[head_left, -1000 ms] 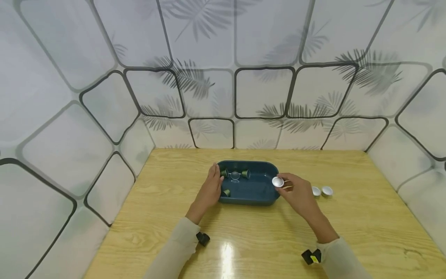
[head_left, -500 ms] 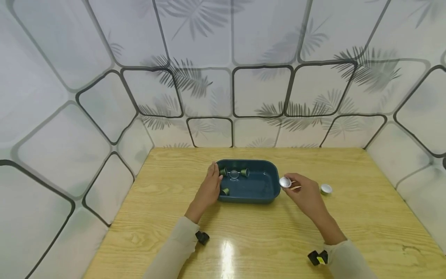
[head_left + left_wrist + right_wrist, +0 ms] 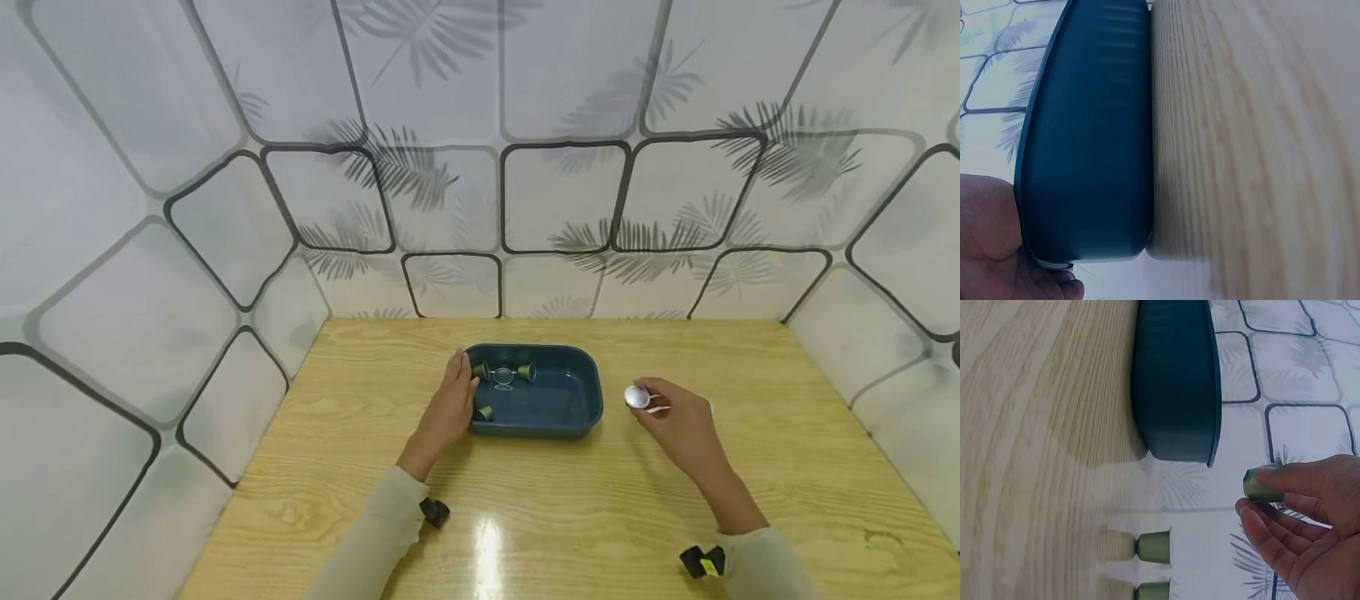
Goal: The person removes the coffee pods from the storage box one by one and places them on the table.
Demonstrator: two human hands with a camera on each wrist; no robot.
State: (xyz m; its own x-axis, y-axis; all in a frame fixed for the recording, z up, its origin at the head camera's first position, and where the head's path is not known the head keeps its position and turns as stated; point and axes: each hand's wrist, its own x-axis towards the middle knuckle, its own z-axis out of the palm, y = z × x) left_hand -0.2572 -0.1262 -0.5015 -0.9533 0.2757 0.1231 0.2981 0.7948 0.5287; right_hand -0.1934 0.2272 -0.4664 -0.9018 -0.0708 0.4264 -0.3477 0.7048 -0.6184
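My right hand (image 3: 678, 425) pinches a green coffee capsule (image 3: 1261, 485) between thumb and fingertips, off to the right of a dark blue baking dish (image 3: 540, 432). The silver lid faces the head camera. At the dish's left end, my left hand (image 3: 448, 402) holds the wall, thumb over the rim; the left wrist view catches its fingers (image 3: 1041, 284) beyond the end wall. Inside the dish lie three green capsules: one capsule (image 3: 481, 370) beside the left hand, a second capsule (image 3: 527, 372) near the back wall, and another capsule (image 3: 485, 413) at the front left corner.
Two more capsules stand lid-up on the wooden table (image 3: 570, 508): one capsule (image 3: 1155, 547) and its neighbour (image 3: 1154, 591). In the head view my right hand mostly hides them. A patterned wall covering (image 3: 555, 283) closes off the back and sides.
My right hand has moved right, away from the dish's right rim, still pinching the capsule, and now covers the standing capsules in the head view. The left hand and dish have stayed put.
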